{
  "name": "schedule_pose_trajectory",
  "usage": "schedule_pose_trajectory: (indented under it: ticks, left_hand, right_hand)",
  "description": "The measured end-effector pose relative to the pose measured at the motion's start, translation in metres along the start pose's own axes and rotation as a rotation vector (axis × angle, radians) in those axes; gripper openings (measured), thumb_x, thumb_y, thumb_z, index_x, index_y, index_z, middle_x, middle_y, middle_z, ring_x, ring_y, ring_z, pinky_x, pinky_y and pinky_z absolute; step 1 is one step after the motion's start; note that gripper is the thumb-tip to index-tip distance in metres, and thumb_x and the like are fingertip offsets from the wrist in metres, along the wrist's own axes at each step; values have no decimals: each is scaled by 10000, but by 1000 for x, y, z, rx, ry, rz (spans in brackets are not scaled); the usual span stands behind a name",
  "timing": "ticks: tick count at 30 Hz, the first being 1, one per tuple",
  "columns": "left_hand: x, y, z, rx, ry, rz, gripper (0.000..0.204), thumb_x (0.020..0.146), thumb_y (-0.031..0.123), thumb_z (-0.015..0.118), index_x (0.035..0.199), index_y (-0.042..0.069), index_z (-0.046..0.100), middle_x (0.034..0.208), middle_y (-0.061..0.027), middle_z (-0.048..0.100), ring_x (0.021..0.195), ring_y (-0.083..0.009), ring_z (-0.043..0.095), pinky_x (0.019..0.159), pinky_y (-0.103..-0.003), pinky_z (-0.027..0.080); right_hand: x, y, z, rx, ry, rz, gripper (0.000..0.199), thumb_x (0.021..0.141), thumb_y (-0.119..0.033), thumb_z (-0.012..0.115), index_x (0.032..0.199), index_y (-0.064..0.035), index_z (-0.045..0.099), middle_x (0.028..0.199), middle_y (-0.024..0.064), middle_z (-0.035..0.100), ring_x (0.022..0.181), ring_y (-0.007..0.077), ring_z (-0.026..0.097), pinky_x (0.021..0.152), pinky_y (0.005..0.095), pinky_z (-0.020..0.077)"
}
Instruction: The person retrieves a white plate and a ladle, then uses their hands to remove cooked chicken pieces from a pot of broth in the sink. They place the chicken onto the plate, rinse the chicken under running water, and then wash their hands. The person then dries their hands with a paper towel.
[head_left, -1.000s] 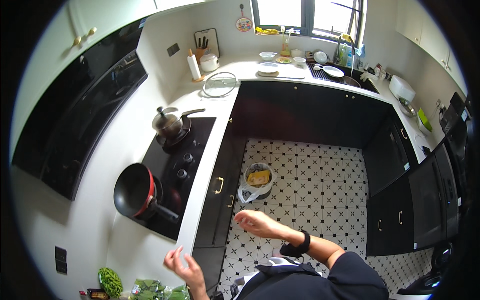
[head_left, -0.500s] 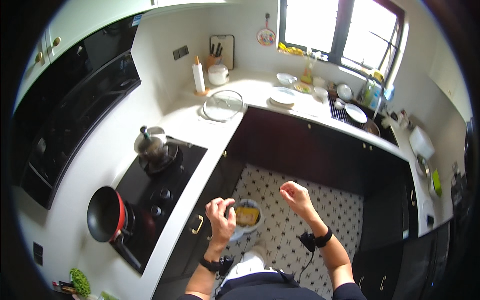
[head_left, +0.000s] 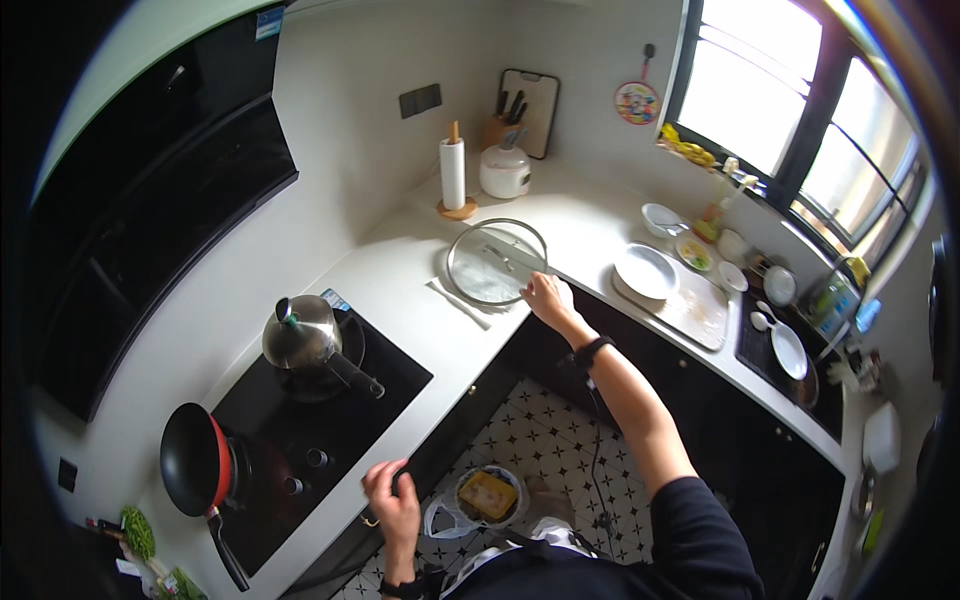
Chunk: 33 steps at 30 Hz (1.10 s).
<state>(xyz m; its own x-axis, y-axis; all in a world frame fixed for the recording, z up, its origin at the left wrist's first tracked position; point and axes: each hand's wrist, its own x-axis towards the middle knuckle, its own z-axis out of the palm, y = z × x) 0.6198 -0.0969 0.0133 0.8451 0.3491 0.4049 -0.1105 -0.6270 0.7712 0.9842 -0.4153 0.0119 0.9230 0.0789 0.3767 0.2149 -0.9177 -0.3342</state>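
My right hand (head_left: 548,298) reaches out over the counter edge, fingers curled in, at the lower right rim of a round glass lid (head_left: 490,275). Whether the fingertips touch the rim is hidden. The lid lies flat on the white counter, its handle on top, partly over a folded white cloth (head_left: 462,304). Lower down, my left hand (head_left: 392,498) hovers in front of the cooktop's counter edge, fingers loosely bent, thumb apart, nothing visible in it. A lidded steel saucepan (head_left: 302,335) sits on the back burner, its black handle pointing toward me.
A red frying pan (head_left: 192,460) rests on the other burner of the black cooktop (head_left: 270,420). A paper towel roll (head_left: 453,175) and white rice cooker (head_left: 505,172) stand behind the lid. Rightward are a tray (head_left: 690,315) with a plate (head_left: 647,270). A lined bin (head_left: 487,495) stands below.
My right hand has moved forward from above the floor to the lid's rim. My left hand is lower and farther left. The view has turned toward the counter corner.
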Motion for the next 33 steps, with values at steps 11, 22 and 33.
schedule_pose_trajectory:
  ticks: [11,22,33]
  left_hand:
    - [-8,18,40,319,326,-515,155,947,13,584,1070,31,677,962,-24,605,847,-104,518,705,-243,412]
    - [185,3,327,462,-262,90,477,801,176,799,1239,98,628,1047,-86,592,1059,-312,523,913,-478,388]
    - [203,-25,390,767,-375,135,192,742,167,770,892,95,673,1001,-68,600,1024,-290,536,900,-439,415]
  right_hand:
    - [168,61,176,-182,-134,-97,234,822,-297,721,898,-76,702,869,136,728,845,313,714,774,471,485]
    - [188,74,169,66,-265,-113,234,821,-306,730,860,-76,743,825,159,719,829,365,707,864,535,491]
    - [211,77,181,173,-139,-171,195,775,-249,712,722,-62,711,711,169,687,724,369,691,791,531,497]
